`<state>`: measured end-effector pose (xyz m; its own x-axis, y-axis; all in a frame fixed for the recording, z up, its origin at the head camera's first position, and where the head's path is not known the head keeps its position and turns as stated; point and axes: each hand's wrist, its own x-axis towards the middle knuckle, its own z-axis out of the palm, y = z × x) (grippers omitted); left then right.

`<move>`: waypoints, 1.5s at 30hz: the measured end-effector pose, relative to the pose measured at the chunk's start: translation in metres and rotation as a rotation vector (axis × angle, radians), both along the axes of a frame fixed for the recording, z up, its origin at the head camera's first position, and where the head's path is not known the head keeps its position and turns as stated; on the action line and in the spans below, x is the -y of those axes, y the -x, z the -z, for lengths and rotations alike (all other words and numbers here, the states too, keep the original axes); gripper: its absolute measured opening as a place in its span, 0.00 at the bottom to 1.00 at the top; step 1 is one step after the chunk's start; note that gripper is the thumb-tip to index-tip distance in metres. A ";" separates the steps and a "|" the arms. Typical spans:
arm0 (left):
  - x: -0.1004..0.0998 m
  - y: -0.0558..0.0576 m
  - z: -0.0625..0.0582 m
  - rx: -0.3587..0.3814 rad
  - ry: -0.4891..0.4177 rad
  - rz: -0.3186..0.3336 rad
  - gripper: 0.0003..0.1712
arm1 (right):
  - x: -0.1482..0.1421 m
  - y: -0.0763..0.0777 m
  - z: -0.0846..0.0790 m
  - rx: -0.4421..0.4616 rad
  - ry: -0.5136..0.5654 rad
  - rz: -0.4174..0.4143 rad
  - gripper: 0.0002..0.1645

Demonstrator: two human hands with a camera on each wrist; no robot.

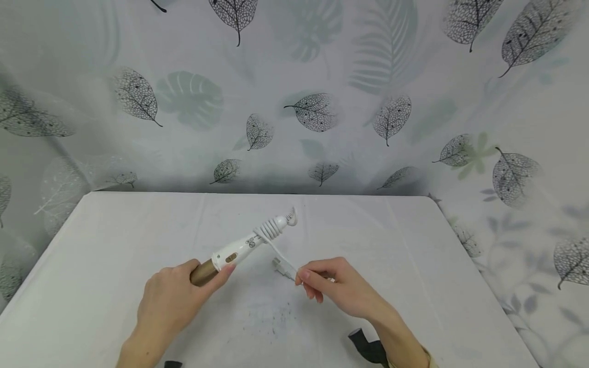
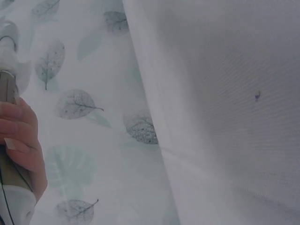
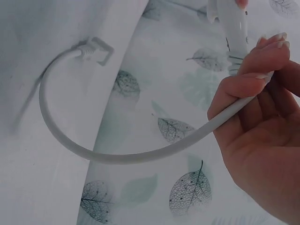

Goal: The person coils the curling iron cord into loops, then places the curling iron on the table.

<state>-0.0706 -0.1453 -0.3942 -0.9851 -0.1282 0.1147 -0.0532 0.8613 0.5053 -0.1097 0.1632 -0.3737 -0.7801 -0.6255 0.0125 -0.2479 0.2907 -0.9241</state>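
My left hand (image 1: 167,299) grips the gold-brown barrel of a curling iron (image 1: 239,250). Its white handle, with a small gold switch, points up and away to the right. White cord (image 1: 269,229) is wound in several turns round the handle's far end. From those turns a free length runs down to my right hand (image 1: 338,286), which pinches it between thumb and fingers. Beyond the pinch the cord bends in a wide loop in the right wrist view, ending in a white plug (image 3: 96,50). In the left wrist view, fingers (image 2: 21,136) wrap the brown barrel (image 2: 7,86).
A white-covered table (image 1: 138,225) lies beneath both hands, with small dark marks (image 1: 273,319) near its front middle. Leaf-patterned cloth (image 1: 280,102) hangs behind and at the sides. A black wrist-camera part (image 1: 368,348) shows beside the right forearm.
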 end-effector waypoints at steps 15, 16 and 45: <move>-0.002 -0.001 0.002 -0.052 -0.021 0.077 0.34 | 0.004 0.006 0.013 -0.009 -0.146 -0.007 0.14; -0.003 -0.001 0.002 -0.058 -0.023 0.081 0.34 | 0.004 0.006 0.014 -0.016 -0.146 -0.004 0.14; -0.006 -0.006 0.013 -0.152 -0.088 0.514 0.33 | 0.004 0.015 0.029 -0.237 -0.150 -0.045 0.05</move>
<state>-0.0649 -0.1391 -0.4067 -0.8966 0.3499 0.2714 0.4428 0.7113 0.5459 -0.1245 0.1589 -0.4031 -0.7381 -0.6678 0.0965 -0.4678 0.4034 -0.7864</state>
